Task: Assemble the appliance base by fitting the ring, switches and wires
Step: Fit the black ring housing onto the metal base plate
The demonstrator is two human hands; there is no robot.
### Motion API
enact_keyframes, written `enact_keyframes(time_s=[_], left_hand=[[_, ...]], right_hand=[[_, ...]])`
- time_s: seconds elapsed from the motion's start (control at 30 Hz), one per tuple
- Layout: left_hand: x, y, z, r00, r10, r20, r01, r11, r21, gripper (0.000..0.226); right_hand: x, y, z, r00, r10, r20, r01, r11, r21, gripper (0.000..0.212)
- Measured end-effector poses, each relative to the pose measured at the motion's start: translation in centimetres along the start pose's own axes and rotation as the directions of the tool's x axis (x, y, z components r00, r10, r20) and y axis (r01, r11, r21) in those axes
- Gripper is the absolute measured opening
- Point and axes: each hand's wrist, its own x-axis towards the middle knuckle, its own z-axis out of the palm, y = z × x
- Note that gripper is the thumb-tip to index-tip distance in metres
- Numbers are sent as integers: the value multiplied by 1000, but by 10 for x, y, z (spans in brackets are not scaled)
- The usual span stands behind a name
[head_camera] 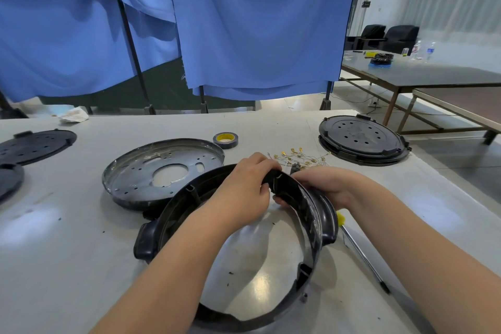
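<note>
A person's two bare arms reach over a pale worktop (81,252) toward a large black plastic ring (320,225) that lies in front of them, its far edge tilted up off the surface. The left hand (244,187) has its grip curled over that raised far rim, at about twelve o'clock on the ring, and the right hand (325,184) comes in from one o'clock with its fingers wrapped round the same stretch; whether it also pinches a small part there I cannot tell. Holding the rim up this way probably steadies it so a switch can be pressed into its slot. At ten o'clock from the ring sits the metal base plate (162,171), touching or just beside it, waiting to be joined. Behind the hands, at twelve to one o'clock, lies a loose bundle of wires with brass terminals (298,157), close enough to snag. A roll of tape (225,140) stands farther back. At three o'clock a screwdriver (360,249) lies partly under the ring's edge. Black perforated covers (360,141) rest at two and nine o'clock.
</note>
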Motion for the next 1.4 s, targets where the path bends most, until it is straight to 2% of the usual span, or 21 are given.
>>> enact_keyframes(time_s=[0.13, 0.27, 0.37, 0.63, 0.87, 1.23, 1.4], left_hand=[[-1, 0, 1, 999, -9, 49, 9, 1000, 11, 42], [-2, 2, 1, 995, -10, 101, 11, 1000, -2, 48], [-1, 4, 1, 991, -16, 136, 19, 1000, -22, 53], [-2, 8, -1, 969, -38, 242, 59, 995, -79, 69], [-1, 6, -4, 964, -78, 255, 114, 985, -130, 71], [-1, 5, -2, 962, -67, 266, 109, 983, -148, 69], [-1, 7, -3, 960, -70, 270, 114, 981, -154, 68]], right_hand=[[-3, -1, 1, 1000, 18, -22, -19, 998, -61, 25], [-11, -4, 0, 999, 46, -26, -50, 978, -201, 36], [-15, -5, 1, 998, 2, -62, -20, 955, -295, 33], [-18, -4, 6, 993, -20, -116, -24, 928, -373, 33], [-16, -4, 9, 964, -152, -220, 8, 838, -546, 28], [-17, -6, 11, 936, -189, -297, -39, 782, -622, 26], [-16, -7, 14, 908, -242, -343, -86, 694, -715, 22]])
